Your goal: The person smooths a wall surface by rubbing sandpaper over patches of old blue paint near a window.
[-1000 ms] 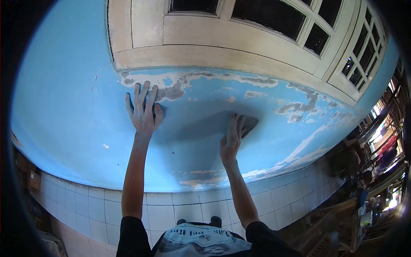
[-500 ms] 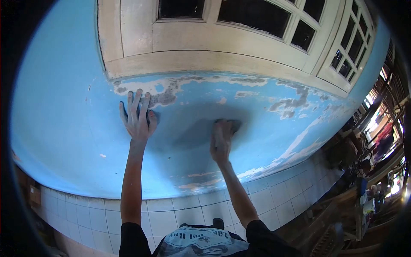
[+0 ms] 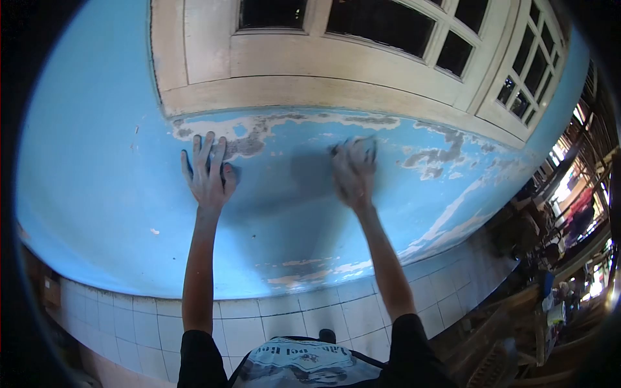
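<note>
My left hand lies flat with its fingers spread on the blue wall, just under a patch of peeled paint. To its right, my right hand is pressed to the wall below the window frame, its fingers curled round something dark and thin that shows at its edges. That hand is blurred, and what it holds is too unclear to name. More worn paint, white and grey, lies to the right of my right hand.
A cream wooden window frame with dark panes spans the top. White floor tiles run along the wall's foot. Wooden items and clutter stand at the right, and a brown box is at the far left.
My right hand has moved up and to the right along the wall, nearer the window frame. My left hand has stayed where it was.
</note>
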`<action>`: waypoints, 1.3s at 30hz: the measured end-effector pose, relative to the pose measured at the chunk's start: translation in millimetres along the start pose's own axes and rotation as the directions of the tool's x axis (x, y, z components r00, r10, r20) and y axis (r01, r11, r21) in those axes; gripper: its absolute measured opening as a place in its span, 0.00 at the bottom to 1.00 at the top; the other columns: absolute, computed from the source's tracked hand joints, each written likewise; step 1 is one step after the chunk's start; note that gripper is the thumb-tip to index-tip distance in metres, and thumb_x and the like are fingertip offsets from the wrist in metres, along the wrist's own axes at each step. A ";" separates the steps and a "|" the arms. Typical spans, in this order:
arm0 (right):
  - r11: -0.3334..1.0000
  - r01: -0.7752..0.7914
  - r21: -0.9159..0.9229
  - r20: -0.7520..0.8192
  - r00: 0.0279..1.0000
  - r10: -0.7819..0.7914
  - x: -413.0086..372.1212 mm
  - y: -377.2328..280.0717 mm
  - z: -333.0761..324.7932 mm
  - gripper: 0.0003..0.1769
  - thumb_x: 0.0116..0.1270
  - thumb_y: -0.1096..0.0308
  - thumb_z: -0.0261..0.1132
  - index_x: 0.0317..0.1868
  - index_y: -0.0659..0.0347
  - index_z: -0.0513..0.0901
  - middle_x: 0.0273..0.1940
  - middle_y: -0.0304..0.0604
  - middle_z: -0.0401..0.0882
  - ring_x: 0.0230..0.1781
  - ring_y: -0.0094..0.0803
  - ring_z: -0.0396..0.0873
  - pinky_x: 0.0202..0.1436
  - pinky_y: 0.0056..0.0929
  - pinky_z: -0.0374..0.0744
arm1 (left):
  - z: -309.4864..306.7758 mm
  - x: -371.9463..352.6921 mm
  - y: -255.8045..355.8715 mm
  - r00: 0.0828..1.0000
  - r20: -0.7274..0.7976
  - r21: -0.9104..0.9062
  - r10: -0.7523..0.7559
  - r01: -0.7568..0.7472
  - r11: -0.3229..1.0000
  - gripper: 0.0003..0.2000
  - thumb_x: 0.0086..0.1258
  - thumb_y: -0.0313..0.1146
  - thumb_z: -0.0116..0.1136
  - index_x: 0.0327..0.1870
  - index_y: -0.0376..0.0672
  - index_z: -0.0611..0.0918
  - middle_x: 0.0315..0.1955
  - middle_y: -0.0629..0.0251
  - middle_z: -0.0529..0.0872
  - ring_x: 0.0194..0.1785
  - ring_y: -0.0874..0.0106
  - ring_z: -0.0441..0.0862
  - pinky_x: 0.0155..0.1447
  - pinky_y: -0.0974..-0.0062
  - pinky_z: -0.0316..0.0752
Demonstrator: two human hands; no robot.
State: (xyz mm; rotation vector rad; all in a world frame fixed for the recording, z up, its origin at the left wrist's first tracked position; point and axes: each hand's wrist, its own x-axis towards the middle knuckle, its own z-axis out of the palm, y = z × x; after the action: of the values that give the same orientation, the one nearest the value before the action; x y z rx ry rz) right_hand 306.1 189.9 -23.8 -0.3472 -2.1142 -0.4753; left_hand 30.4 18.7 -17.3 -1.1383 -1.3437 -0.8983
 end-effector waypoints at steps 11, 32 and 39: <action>0.968 0.167 0.186 0.252 0.945 -0.211 -48.1 -74.9 46.3 0.27 0.55 0.67 0.64 0.59 0.46 0.75 0.62 0.39 0.72 0.62 0.40 0.69 0.67 0.51 0.64 | 0.1 0.8 1.4 1.000 -0.021 0.006 -0.018 0.018 1.000 0.20 0.72 0.40 0.38 0.63 0.54 0.74 0.64 0.64 0.71 0.67 0.59 0.67 0.68 0.45 0.54; 0.768 0.380 0.516 -0.046 0.907 -0.418 -6.6 -88.3 45.8 0.23 0.57 0.66 0.65 0.56 0.51 0.79 0.56 0.37 0.77 0.60 0.37 0.71 0.65 0.37 0.70 | -27.4 -28.2 47.4 0.994 0.104 -0.387 -0.020 0.059 0.920 0.22 0.60 0.31 0.51 0.58 0.44 0.74 0.56 0.55 0.74 0.63 0.56 0.70 0.67 0.48 0.58; 0.821 0.196 0.536 0.286 0.873 -0.395 19.5 -57.7 18.4 0.25 0.61 0.61 0.61 0.60 0.51 0.74 0.63 0.38 0.69 0.67 0.34 0.64 0.71 0.35 0.63 | -34.7 -24.4 121.8 0.956 0.294 -0.535 -0.008 0.171 0.827 0.31 0.56 0.38 0.61 0.62 0.37 0.69 0.59 0.54 0.71 0.62 0.52 0.69 0.65 0.54 0.65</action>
State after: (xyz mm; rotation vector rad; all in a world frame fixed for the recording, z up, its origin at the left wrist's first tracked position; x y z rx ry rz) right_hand 258.0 148.5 -28.5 0.2223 -2.5996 -0.0193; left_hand 155.0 12.6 -49.7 -1.7158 -1.4107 -1.2899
